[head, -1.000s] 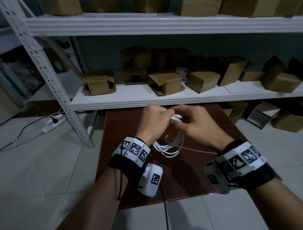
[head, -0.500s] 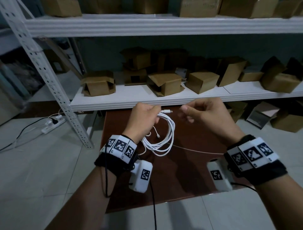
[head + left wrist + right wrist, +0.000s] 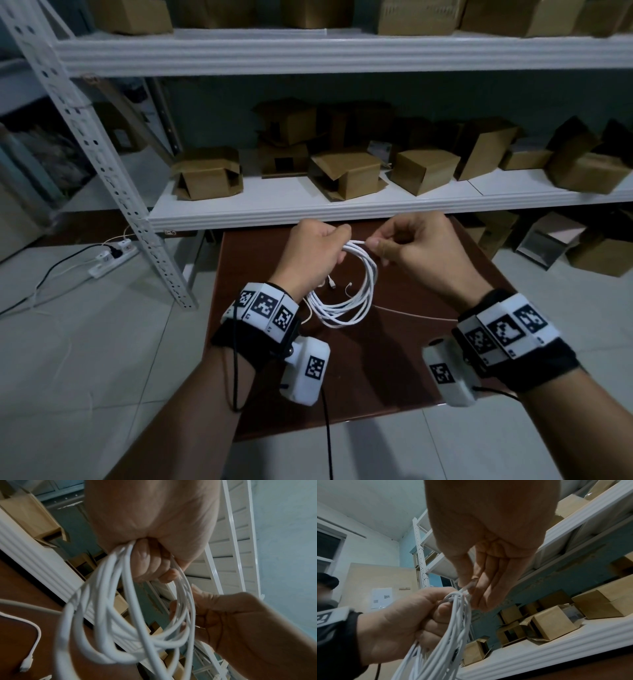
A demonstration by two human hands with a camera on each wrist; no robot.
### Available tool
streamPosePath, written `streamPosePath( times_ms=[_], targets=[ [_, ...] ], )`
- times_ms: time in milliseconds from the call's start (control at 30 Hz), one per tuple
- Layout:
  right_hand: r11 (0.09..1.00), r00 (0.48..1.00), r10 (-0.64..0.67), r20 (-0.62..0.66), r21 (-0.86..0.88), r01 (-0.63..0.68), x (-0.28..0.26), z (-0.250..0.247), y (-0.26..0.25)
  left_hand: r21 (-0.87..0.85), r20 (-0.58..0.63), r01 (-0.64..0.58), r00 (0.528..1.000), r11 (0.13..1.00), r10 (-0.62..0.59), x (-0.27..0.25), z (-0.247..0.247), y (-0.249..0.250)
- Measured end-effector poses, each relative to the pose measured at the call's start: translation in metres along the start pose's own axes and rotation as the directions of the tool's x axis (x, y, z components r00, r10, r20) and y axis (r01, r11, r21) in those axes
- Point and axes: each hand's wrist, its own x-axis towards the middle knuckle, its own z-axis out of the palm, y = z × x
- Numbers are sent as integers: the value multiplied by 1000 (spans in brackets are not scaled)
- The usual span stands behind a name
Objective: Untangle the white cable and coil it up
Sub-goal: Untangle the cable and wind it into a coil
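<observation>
Several loops of the white cable (image 3: pixel 346 301) already hang from our left hand (image 3: pixel 313 255) — gripped tight — while our right hand (image 3: pixel 416 248) pinches the loose end beside it, just tucking left.

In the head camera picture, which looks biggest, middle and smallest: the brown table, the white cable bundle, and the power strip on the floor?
1. brown table, by far the largest.
2. white cable bundle.
3. power strip, a little smaller than the bundle, but it lies farther from the camera, so that ranking is unsure.
</observation>
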Motion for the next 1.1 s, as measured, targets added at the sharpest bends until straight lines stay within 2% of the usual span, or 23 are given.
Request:
streamPosePath(
  times_ms=[67, 167, 267, 367, 433, 533, 633, 867, 967, 1033, 1100],
  targets=[
    [1000, 993, -14, 120, 9, 13, 0, 0, -3, 20, 25, -14, 1000, 1000, 13, 0, 1, 1],
    [1000, 953, 17, 302, -16, -13, 1, 4, -4, 108, 75, -42, 997, 993, 34, -2, 9, 5],
    [989, 937, 67, 342, -150, -16, 2, 13, 1, 165, 75, -90, 994, 982, 78, -4, 19, 3],
    [977, 935, 48, 350, -210, 29, -1, 15, 1, 198, 63, -109, 993, 974, 98, -4, 22, 1],
    [987, 926, 23, 378, -157, 40, -3, 12, 2, 195, 41, -92, 995, 976, 86, -3, 20, 2],
    [990, 905, 44, 422, 106, -97, -6, 5, 0, 129, 23, -78, 997, 989, 75, 0, 17, -1],
    [989, 917, 24, 398, 122, -79, -4, 1, -1, 47, 64, -53, 997, 997, 50, 1, 16, -1],
    [999, 945, 23, 326, -35, -12, 4, -1, 7, 102, 42, -57, 998, 993, 53, -1, 13, 2],
    [988, 978, 85, 192, -142, -58, 5, -5, 7, 129, -17, -31, 999, 991, 33, -1, 7, 1],
    [983, 964, 173, 202, 34, -183, 4, -9, 6, 131, -101, -28, 994, 991, 42, 4, 0, -4],
    [966, 960, 160, 230, 161, -200, 0, -7, 0, 151, -126, -62, 989, 987, 81, 6, -2, -7]
  ],
)
